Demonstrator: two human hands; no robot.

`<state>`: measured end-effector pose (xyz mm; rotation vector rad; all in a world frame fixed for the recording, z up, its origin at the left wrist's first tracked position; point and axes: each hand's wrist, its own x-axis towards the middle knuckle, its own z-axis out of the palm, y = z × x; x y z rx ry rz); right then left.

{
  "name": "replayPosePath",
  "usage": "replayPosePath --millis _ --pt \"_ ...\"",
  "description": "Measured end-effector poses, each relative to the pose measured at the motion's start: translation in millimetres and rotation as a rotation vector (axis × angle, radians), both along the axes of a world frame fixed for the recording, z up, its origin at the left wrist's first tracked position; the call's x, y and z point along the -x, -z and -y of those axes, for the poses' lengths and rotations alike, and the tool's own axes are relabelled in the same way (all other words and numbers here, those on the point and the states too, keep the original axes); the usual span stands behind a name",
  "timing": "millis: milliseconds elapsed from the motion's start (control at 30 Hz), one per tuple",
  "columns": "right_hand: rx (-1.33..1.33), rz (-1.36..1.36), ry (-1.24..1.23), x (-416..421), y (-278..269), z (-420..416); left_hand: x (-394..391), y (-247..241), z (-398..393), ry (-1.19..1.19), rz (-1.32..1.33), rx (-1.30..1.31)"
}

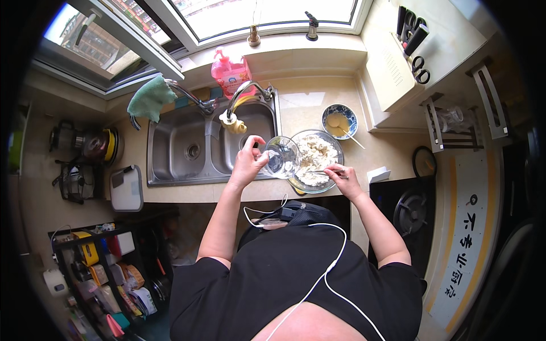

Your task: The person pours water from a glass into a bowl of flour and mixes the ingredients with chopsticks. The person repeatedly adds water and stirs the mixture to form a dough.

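Note:
My left hand (247, 164) grips a clear glass cup (283, 158) by its near side. The cup is tilted over the left rim of a large glass mixing bowl (340, 147); whether liquid is inside I cannot tell. A lumpy, pale flour mixture (316, 151) fills much of the bowl. In my right hand (347, 182) is a pair of metal chopsticks (316, 172), their tips in the mixture. Behind the mixing bowl stands a blue-and-white patterned bowl (354, 116) with yellowish liquid and a thin utensil (353, 138) leaning out of it.
A double steel sink (177, 149) with a faucet (247, 87) lies to the left. A pink soap bottle (230, 74) stands behind it. On the right are a folded white paper (379, 174), a gas hob (411, 211) and a knife holder (390, 70). A white cable (330, 266) hangs across my front.

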<state>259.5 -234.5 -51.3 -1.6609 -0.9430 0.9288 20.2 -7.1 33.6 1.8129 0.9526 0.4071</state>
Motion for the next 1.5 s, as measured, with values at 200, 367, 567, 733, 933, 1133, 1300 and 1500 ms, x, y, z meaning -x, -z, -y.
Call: replayPosePath --millis 200,367,567,733,933,1133,1300,1500 --pt "-0.018 -0.039 0.078 0.2 12.0 8.6 -8.6 -16.8 7.2 0.088 -0.125 -0.044" --pt "0.041 -0.073 0.073 -9.2 -1.1 20.8 -14.5 -26.6 14.8 0.138 -0.206 -0.048" --pt "-0.088 0.080 -0.002 8.1 24.2 10.8 -19.2 -28.3 16.1 0.167 -0.237 -0.092" --pt "-0.162 -0.027 0.146 16.9 50.2 -23.0 -10.7 -11.5 5.0 0.102 -0.081 0.062" --pt "-0.075 0.156 -0.040 4.5 27.6 -3.6 -4.7 6.7 -0.7 -0.010 0.106 0.237" --pt "-0.020 0.030 -0.107 -11.0 -26.3 21.5 0.0 12.7 0.3 -0.044 0.116 0.204" --pt "-0.171 0.140 -0.057 8.4 30.7 -6.1 2.6 17.2 0.7 -0.039 0.125 0.208" --pt "-0.226 -0.029 0.143 20.4 38.3 -34.9 8.9 18.3 0.5 -0.024 0.152 0.179"
